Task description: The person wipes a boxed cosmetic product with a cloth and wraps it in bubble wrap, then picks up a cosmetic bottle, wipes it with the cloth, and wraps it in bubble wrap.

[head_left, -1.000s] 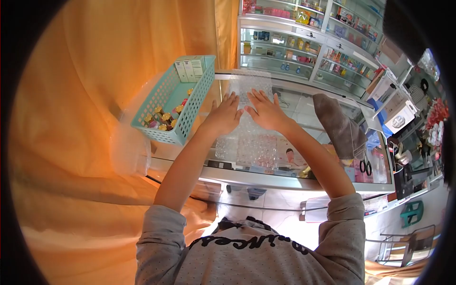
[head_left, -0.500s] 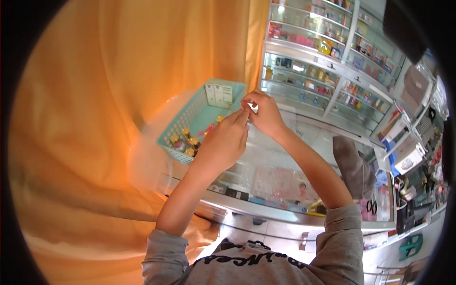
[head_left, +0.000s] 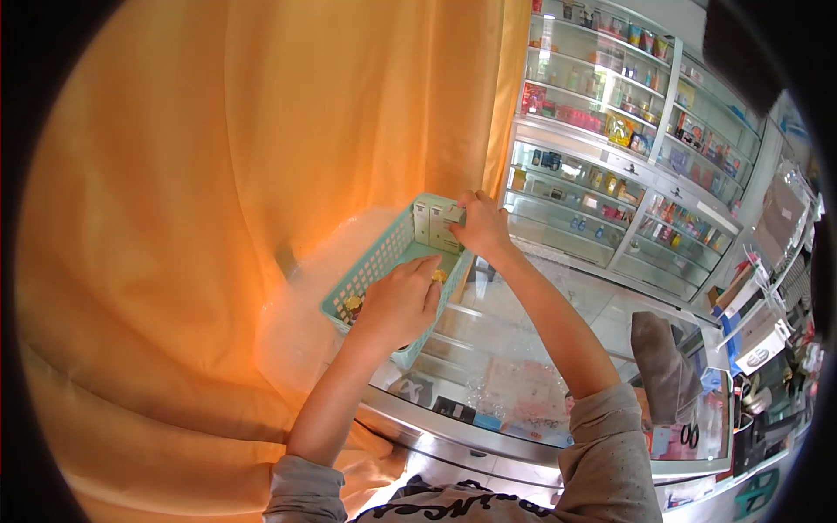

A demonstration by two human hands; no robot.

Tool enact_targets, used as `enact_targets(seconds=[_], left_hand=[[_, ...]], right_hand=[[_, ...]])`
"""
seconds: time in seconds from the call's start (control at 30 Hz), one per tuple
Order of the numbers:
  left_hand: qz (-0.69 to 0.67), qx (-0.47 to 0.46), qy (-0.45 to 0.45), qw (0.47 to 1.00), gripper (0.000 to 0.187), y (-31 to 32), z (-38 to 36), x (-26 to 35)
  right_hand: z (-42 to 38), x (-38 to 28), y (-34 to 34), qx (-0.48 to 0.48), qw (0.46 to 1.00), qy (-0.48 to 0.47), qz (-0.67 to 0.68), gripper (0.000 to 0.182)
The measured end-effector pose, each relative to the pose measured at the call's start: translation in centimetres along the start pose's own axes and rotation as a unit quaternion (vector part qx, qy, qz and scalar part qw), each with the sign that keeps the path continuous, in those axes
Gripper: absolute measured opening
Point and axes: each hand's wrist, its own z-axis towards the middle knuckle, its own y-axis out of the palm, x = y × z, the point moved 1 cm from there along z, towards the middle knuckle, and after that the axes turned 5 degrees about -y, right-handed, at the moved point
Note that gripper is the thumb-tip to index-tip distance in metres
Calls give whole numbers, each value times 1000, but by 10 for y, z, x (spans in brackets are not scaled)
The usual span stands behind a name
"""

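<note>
My right hand is at the far right corner of a mint-green plastic basket. Its thumb and fingers close around the upper edge of a small white box, which stands beside other white boxes at the basket's far end. My left hand hovers palm down over the near half of the basket, fingers stretched out and thumb apart. A gold-topped item shows beside its fingertips, and another gold cap at its left. The left hand hides most of the basket's near contents.
The basket stands on a glass display counter, beside an orange curtain. Shelved glass cabinets line the back. On the counter's right lie a grey cloth and black-handled scissors.
My hands were together above the basket's right edge. They have separated: the right is now at the white boxes, the left lower over the basket. The view has shifted too.
</note>
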Motion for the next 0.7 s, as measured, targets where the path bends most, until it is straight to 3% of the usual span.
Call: enact_targets(seconds=[0.17, 0.23, 0.37, 0.5, 0.57, 0.67, 0.7], left_hand=[[2, -1, -25, 1000, 37, -4, 0, 1], [8, 24, -34, 999, 39, -7, -1, 5], [-30, 58, -10, 998, 42, -9, 2, 23], [-163, 98, 52, 980, 50, 5, 7, 47], [-232, 95, 76, 965, 53, 21, 10, 58], [-394, 96, 18, 914, 56, 43, 12, 79], [-445, 39, -20, 895, 57, 44, 10, 91]], right_hand=[[-2, 10, 6, 41, 998, -33, 40, 39], [-6, 9, -1, 147, 973, -84, 155, 35], [-24, -1, -32, 195, 943, -104, 248, 35], [-58, -9, -66, 193, 918, -96, 332, 33], [-78, -6, -79, 179, 880, -113, 425, 34], [-113, 6, -97, 181, 880, -99, 427, 33], [-126, 11, -104, 186, 883, -89, 422, 33]])
